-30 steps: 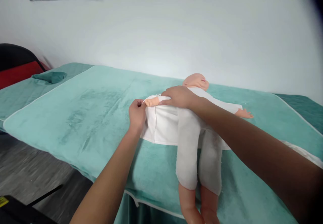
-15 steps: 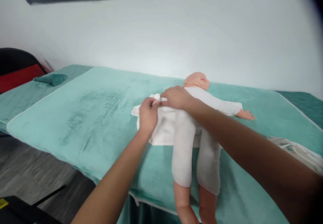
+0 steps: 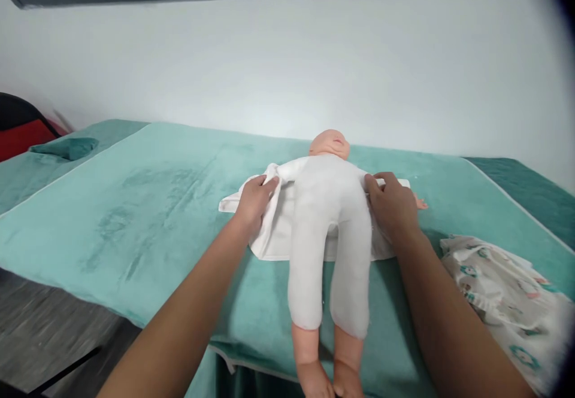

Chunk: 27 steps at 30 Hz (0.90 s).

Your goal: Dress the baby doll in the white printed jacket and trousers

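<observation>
A baby doll (image 3: 326, 197) with a white cloth body lies on its back, feet towards me. Spread beneath it is a white baby shirt (image 3: 278, 236). My left hand (image 3: 257, 201) pinches the shirt's edge beside the doll's arm on the left. At the opposite side, my right hand (image 3: 392, 203) has its fingers closed at the shirt's edge by the doll's other arm. That arm lies in a white sleeve, with the small doll hand (image 3: 421, 203) showing past my fingers. The doll's hand on the left is hidden by the cloth.
A green padded cover (image 3: 135, 206) spreads over the bed. A crumpled patterned white cloth (image 3: 498, 290) lies at the right near my forearm. A white wall (image 3: 278, 69) stands behind the bed, and a red and black chair (image 3: 22, 125) is at the far left.
My right hand has moved from the doll's left-side shoulder across to the right-side arm. My left hand still holds the shirt on the left. The view has shifted right, showing more patterned cloth.
</observation>
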Motion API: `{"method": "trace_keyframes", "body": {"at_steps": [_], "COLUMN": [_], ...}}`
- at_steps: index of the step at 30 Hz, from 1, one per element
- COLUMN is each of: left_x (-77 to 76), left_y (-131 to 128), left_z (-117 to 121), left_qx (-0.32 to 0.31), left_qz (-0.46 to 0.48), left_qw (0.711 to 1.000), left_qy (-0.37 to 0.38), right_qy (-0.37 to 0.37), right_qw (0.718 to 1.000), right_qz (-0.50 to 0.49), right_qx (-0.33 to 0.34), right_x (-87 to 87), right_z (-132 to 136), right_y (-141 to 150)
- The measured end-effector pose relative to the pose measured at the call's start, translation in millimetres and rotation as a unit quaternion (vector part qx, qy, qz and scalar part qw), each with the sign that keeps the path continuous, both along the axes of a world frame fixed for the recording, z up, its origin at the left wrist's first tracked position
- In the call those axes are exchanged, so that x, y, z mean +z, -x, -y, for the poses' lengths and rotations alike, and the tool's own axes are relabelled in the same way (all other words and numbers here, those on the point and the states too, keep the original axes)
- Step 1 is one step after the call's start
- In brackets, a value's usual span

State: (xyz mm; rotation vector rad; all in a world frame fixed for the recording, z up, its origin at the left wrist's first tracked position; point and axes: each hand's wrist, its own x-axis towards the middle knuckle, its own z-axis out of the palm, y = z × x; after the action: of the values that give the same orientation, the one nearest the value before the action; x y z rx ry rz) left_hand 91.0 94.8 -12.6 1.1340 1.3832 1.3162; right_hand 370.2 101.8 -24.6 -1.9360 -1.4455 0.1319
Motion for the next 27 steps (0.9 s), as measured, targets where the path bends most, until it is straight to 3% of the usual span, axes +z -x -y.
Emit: {"method": "trace_keyframes", "body": {"at_steps": [2, 8, 11, 15, 18, 21, 23, 24, 25, 27], "left_x": [5.8, 26.0, 38.0, 58.1, 75.5, 85.1, 79.7, 72.3, 61.7, 33.2], "left_y": [-6.9, -41.5, -47.8, -35.3, -28.4, -33.2, -34.8, -32.3, -26.7, -6.2], "left_z": [-14.3, -41.1, -37.6, -20.4, 0.1, 22.8, 34.0, 37.4, 39.0, 37.7], "left_qx": [0.012, -0.011, -0.044, -0.101, -0.151, -0.238, -0.289, -0.283, -0.251, -0.115], "left_qz": [-0.043, -0.183, -0.223, -0.305, -0.268, -0.137, -0.075, -0.078, -0.109, -0.248], "left_qw": [0.998, 0.972, 0.964, 0.945, 0.951, 0.961, 0.954, 0.955, 0.959, 0.953], "left_qy": [-0.044, -0.147, -0.141, -0.067, -0.036, -0.026, -0.03, -0.046, -0.07, -0.131], "right_qy": [0.027, -0.014, -0.027, -0.034, -0.036, -0.058, -0.068, -0.071, -0.074, -0.083], "right_qw": [0.998, 0.98, 0.977, 0.987, 0.991, 0.993, 0.992, 0.991, 0.99, 0.987], "right_qz": [-0.044, -0.177, -0.188, -0.129, -0.093, -0.071, -0.078, -0.088, -0.1, -0.118], "right_qx": [0.034, 0.09, 0.102, 0.089, 0.087, 0.079, 0.071, 0.068, 0.066, 0.065], "right_x": [-3.9, -1.4, -2.5, -2.9, -1.8, -1.3, -1.8, -2.2, -2.6, -3.3], "right_z": [3.0, 4.0, 5.6, 7.4, 9.0, 10.5, 10.7, 10.6, 10.4, 9.9], "right_y": [-1.1, 15.4, 14.6, 15.9, 19.2, 20.7, 20.2, 19.7, 19.1, 18.1]}}
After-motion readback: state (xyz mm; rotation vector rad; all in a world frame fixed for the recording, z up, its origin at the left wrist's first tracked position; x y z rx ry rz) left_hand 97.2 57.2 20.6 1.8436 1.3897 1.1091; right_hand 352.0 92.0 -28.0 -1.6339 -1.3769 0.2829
